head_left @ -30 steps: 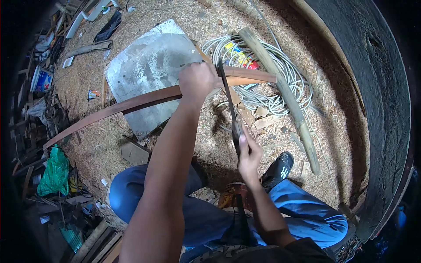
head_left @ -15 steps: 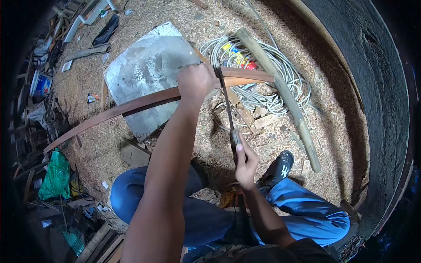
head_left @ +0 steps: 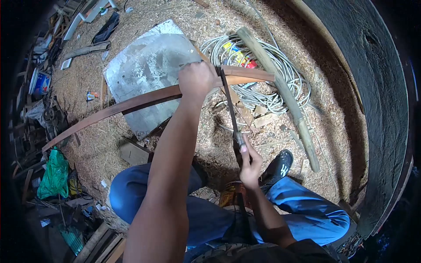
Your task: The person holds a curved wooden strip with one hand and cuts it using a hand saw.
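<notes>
My left hand (head_left: 198, 79) is closed around a long, curved reddish-brown wooden strip (head_left: 118, 107), near its right end. My right hand (head_left: 250, 164) grips the handle of a handsaw (head_left: 231, 107), whose dark, narrow blade is seen nearly edge-on. That blade crosses the strip just right of my left fist; its teeth cannot be made out. Beyond the blade, the strip's end piece (head_left: 250, 73) reaches to a round wooden pole (head_left: 280, 87).
A scuffed metal sheet (head_left: 153, 57) lies under the strip. Coiled cable (head_left: 215, 48) sits beneath the pole. To the right rises a dark curved wall (head_left: 377, 109). A green plastic bag (head_left: 55, 175) and scrap wood lie left. Wood shavings cover the ground.
My right hand has drawn the saw slightly back toward my body and to the right. My left hand and the strip have hardly moved.
</notes>
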A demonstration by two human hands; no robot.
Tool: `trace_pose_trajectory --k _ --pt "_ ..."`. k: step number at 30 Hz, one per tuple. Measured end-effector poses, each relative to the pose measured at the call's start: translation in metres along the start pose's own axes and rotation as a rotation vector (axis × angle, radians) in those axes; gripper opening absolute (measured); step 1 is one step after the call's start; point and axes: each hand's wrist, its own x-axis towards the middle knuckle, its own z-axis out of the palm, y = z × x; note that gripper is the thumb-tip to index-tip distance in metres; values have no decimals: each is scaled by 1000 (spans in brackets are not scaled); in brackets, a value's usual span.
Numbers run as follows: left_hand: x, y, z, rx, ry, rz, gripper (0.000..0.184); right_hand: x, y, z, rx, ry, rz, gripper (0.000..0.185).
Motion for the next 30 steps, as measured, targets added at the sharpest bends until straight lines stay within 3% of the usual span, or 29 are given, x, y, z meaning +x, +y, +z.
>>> trace_pose_trajectory --k 7,9,13,16,22,23,25,28,30 --pt "-2 -1 2 -11 31 26 41 46 2 21 -11 -7 131 37" --pt "-4 -2 4 -6 23 15 41 48 6 29 38 12 -31 37" --pt "0 -2 3 9 -4 33 40 6 -4 10 103 9 -39 37" --pt "1 2 -2 52 -80 -14 31 1 1 0 48 21 -13 37" --pt "0 2 -1 44 -84 -42 35 66 5 30 55 7 141 37" --pt "1 3 -1 44 -85 -36 35 59 7 29 58 13 142 37" --pt "2 3 -3 56 -108 -54 36 29 12 19 -49 36 -78 37" --pt "1 5 -6 50 -106 -46 36 -16 24 -3 73 23 78 39" --pt "0 4 -8 48 -98 -37 35 -2 19 -3 15 2 22 38"
